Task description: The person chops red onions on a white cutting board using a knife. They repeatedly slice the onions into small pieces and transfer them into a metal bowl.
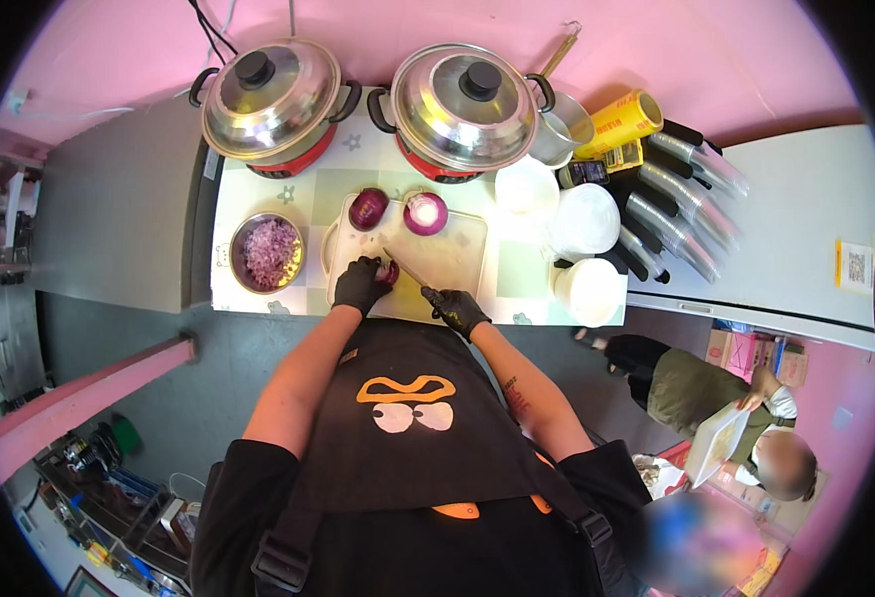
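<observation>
My left hand [363, 286], in a black glove, holds a piece of red onion [387, 273] down on the left part of a pale cutting board [452, 246]. My right hand [456, 308], gloved too, grips the handle of a kitchen knife [405, 266], whose blade points up and left over the board, just right of the onion piece. Two larger red onions lie at the board's far edge: a dark purple one [368, 209] and one with a pale end showing [425, 213]. Chopped red onion [269, 252] fills much of a metal bowl [235, 263] left of the board.
Two lidded steel pots [273, 112] [463, 112] stand on red bases along the wall. White round tubs [585, 219], a yellow roll [620, 123] and stacked clear plastic lids or cups [687, 201] crowd the right. Another person [695, 392] carries a white tray at lower right.
</observation>
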`<act>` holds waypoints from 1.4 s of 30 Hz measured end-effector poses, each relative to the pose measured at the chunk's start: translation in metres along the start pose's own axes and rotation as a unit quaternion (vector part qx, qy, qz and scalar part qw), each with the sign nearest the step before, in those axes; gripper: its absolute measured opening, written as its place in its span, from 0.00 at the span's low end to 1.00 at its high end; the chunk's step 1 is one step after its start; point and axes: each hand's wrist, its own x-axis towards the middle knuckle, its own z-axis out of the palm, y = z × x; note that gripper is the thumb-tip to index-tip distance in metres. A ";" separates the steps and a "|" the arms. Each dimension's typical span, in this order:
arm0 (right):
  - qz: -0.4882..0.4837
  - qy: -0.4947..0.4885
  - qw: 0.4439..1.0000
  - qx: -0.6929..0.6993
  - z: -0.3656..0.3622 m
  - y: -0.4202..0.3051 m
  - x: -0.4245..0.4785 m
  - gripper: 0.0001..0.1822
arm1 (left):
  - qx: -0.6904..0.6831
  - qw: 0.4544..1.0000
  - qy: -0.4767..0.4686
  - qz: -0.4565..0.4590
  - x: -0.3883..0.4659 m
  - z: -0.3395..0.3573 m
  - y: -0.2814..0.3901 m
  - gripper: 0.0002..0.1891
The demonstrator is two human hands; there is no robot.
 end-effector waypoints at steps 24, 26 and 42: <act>0.004 -0.088 0.983 0.158 0.006 0.052 0.034 0.32 | -0.012 0.997 -0.023 0.072 0.025 -0.008 -0.023 0.24; -0.007 -0.088 0.988 0.130 0.010 0.078 0.051 0.32 | -0.027 0.998 -0.017 0.057 0.026 -0.006 -0.018 0.24; 0.027 0.003 0.999 0.036 0.010 0.002 0.011 0.40 | 0.054 0.991 -0.102 0.073 0.033 0.000 0.004 0.17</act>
